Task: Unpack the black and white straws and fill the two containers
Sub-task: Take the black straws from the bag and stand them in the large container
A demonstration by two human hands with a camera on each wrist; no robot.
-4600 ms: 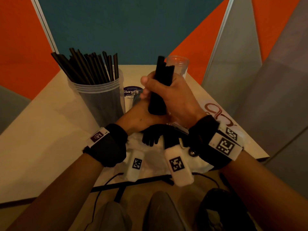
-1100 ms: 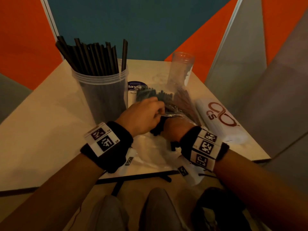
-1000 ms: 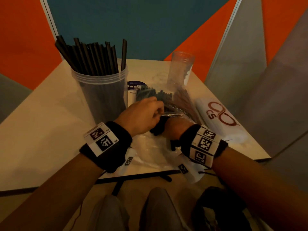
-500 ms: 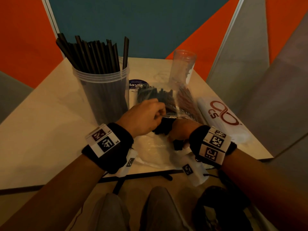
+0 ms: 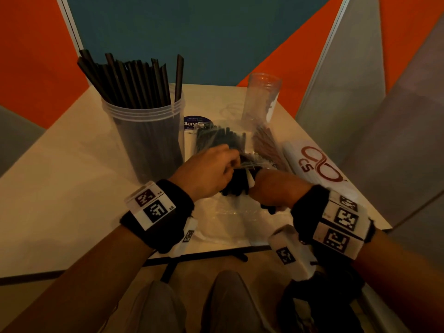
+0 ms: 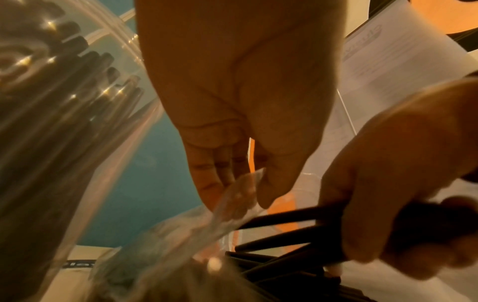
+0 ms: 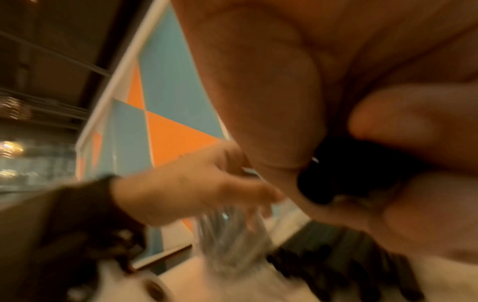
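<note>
White table (image 5: pixel 60 188), big tub (image 5: pixel 146 135) on the left already stuffed with black straws, small jar (image 5: pixel 262 99) at the back looking empty. Clear bag (image 5: pixel 223 145) of black straws (image 6: pixel 282 218) lying between them. Left hand (image 5: pixel 211 171) pinching the bag's open edge, right hand (image 5: pixel 276 186) clamped round a bundle, halfway out of the bag. Looks like the pull-out step; next up, probably lifting that bundle clear and dropping it in a container. Right wrist view too blurry to trust. Can't really spot white straws, maybe one pale tip by the right hand.
</note>
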